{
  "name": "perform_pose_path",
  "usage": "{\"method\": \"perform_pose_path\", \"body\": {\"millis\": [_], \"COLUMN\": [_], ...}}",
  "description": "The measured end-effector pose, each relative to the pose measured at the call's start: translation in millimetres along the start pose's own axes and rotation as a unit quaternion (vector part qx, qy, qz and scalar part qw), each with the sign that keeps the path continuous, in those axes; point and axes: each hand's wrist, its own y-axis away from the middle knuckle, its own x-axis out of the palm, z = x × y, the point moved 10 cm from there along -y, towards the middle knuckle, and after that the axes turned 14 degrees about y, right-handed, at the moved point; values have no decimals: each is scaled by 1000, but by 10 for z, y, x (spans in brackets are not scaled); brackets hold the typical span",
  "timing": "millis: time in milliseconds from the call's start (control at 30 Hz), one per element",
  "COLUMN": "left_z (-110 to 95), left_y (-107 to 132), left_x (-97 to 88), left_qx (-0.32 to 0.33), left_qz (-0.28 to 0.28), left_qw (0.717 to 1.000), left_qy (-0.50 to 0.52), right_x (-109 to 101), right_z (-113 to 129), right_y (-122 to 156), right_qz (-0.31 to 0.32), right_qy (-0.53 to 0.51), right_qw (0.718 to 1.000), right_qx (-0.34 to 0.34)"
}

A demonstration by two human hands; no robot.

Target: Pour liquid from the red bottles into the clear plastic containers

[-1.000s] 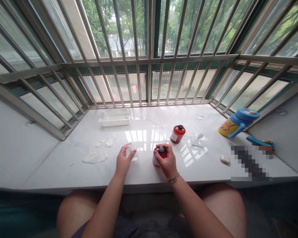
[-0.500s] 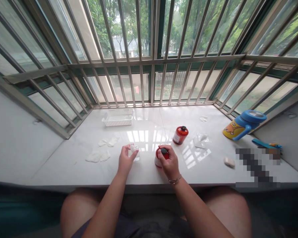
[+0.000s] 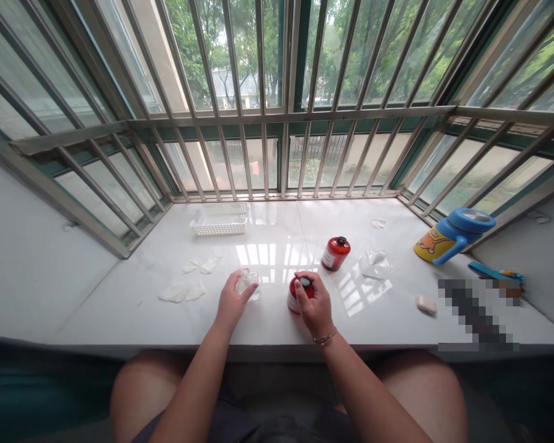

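My left hand (image 3: 231, 301) is closed round a small clear glass jar (image 3: 249, 284) that stands on the white windowsill (image 3: 120, 314). My right hand (image 3: 314, 304) is wrapped over a red bottle with a black cap (image 3: 298, 290) right beside it, near the sill's front edge. A second red bottle (image 3: 335, 253) stands upright a little further back to the right, untouched. Both forearms reach in from the bottom of the picture above my knees.
A white plastic basket (image 3: 220, 219) sits at the back left. Crumpled white tissues (image 3: 182, 290) lie left of my left hand. Clear plastic wrap (image 3: 373, 261), a blue-lidded yellow cup (image 3: 452, 234) and a small pale lump (image 3: 426, 303) are to the right. Metal window bars (image 3: 277, 154) close the back.
Both hands keep their grips and stay in place. Only the camera view has shifted slightly.
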Motion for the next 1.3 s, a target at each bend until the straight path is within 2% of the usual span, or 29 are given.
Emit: {"method": "perform_pose_path", "body": {"millis": [300, 467, 600, 733, 933, 1033, 1167, 1300], "left_z": [60, 49, -60, -189, -493, -619, -680, -628], "left_y": [43, 57, 69, 77, 59, 50, 36, -14], "left_x": [25, 40, 48, 42, 22, -39, -249, -474], "left_qx": [16, 8, 60, 102, 125, 106, 69, 41], "left_qz": [-14, -2, 0, -24, -50, -49, -82, -124], "left_qw": [997, 1000, 998, 993, 990, 992, 994, 988], "left_qy": [81, 20, -34, -62, -52, -40, 5, 87], "right_x": [1, 15, 16, 11, -10, -107, -295, -461], "right_z": [-77, -96, -87, -47, -4, 143, 376, 332], "right_y": [36, 47, 57, 54, 16, -34, -73, -58], "right_qz": [-28, -20, -17, -4, 10, -13, -53, -72], "right_qy": [-38, -25, -4, 25, 40, 67, 87, 91], "right_qw": [999, 999, 1000, 1000, 999, 995, 984, 985], "right_qx": [20, 11, -2, -15, -25, -75, -148, -130]}}
